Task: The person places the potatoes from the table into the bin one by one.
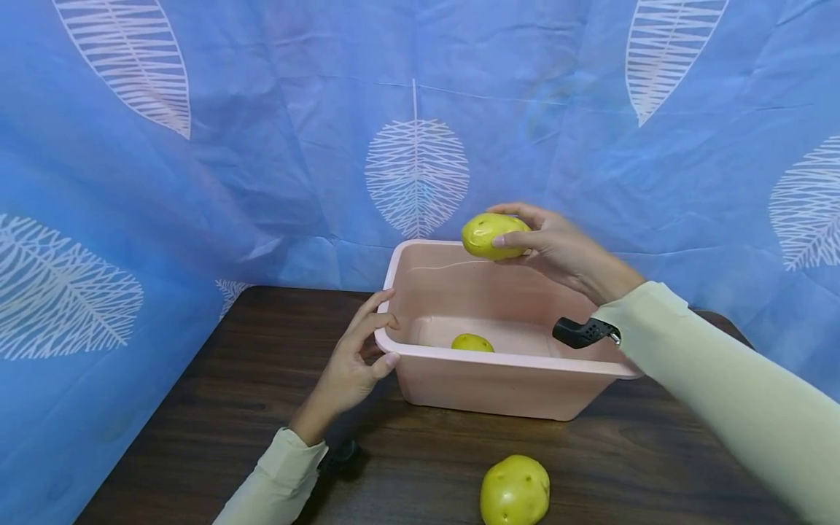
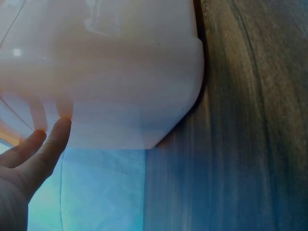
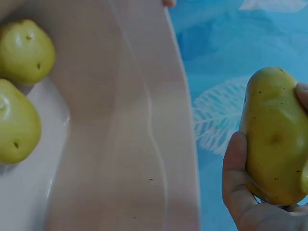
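Observation:
A yellow potato [image 1: 494, 235] is gripped in my right hand [image 1: 558, 251], above the back rim of a pink plastic bin [image 1: 485, 383]. In the right wrist view the fingers wrap around the held potato [image 3: 274, 137]. My left hand [image 1: 357, 361] holds the bin's left front corner, thumb at the front and a finger bent over the rim. Seen from the left wrist, two fingertips [image 2: 61, 127] touch the bin's outer wall [image 2: 120, 91]. Inside the bin lie a potato [image 3: 26, 52] and a second potato [image 3: 17, 122], close together.
One more potato [image 1: 515, 492] lies on the dark wooden table [image 1: 262, 350], in front of the bin. Behind and to the left hangs a blue cloth [image 1: 295, 146] with white leaf prints. A black wrist strap piece [image 1: 580, 332] juts from the right sleeve over the bin.

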Demonstrator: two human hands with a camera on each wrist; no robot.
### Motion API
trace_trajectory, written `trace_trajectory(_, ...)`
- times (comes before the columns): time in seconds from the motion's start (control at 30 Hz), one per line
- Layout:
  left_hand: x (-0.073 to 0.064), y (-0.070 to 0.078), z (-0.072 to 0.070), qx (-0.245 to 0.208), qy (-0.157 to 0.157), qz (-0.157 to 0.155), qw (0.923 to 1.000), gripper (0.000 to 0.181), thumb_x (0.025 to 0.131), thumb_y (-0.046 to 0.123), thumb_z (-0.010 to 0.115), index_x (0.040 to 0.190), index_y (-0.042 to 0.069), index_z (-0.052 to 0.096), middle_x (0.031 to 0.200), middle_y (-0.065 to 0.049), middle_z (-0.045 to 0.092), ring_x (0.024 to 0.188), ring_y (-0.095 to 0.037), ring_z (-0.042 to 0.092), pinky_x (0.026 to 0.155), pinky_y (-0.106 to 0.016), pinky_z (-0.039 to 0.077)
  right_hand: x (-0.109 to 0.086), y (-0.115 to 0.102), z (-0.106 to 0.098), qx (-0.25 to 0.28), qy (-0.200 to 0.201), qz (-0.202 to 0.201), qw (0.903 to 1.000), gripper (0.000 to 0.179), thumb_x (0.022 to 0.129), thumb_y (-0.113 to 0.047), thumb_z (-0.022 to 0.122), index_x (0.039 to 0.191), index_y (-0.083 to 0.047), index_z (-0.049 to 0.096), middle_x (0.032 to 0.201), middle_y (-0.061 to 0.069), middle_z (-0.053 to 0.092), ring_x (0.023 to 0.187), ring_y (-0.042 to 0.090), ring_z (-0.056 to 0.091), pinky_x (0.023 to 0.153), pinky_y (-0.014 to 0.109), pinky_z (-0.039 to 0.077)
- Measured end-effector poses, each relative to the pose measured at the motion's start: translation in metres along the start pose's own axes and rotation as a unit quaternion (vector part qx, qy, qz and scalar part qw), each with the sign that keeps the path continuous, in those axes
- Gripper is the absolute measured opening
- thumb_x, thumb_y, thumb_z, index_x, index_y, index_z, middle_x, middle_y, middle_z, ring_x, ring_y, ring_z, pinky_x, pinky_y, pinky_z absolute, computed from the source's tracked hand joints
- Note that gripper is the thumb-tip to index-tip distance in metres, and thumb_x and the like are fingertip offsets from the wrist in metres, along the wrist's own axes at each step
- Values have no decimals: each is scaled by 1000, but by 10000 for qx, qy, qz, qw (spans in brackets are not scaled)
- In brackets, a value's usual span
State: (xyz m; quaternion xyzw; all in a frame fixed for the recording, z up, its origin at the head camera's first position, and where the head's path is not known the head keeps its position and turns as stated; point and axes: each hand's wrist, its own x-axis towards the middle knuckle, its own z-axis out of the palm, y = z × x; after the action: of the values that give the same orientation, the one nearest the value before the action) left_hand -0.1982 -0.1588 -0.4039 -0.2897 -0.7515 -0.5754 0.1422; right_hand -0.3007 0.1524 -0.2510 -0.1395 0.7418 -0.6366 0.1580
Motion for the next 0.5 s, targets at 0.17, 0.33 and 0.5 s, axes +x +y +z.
trace_trajectory(0.17,-1,0,-1,31,7,-27,10000,38,96,36,73,125,14,60,171,-5,30,148,-47,39,91,-64,55,12,11,6,30,-169,242,9996,57,98,-9,69,151,-14,48,146,9,48,124,25,55,93,34,59)
trace_trajectory(0.33,-1,0,-1,73,8,-93,9999,37,95,30,73,125,14,60,171,-6,29,148,-47,39,92,-65,55,20,21,15,-265,-550,490,9969,60,99,-11,69,154,-13,46,148,12,48,126,28,55,97,36,58)
trace_trajectory(0.5,0,0,-1,136,8,-177,9998,36,94,28,73,125,16,61,171,-3,30,148,-46,40,94,-67,54,21,30,19,-964,-898,822,9879,60,95,-25,76,149,-20,51,142,11,54,125,30,57,101,41,56)
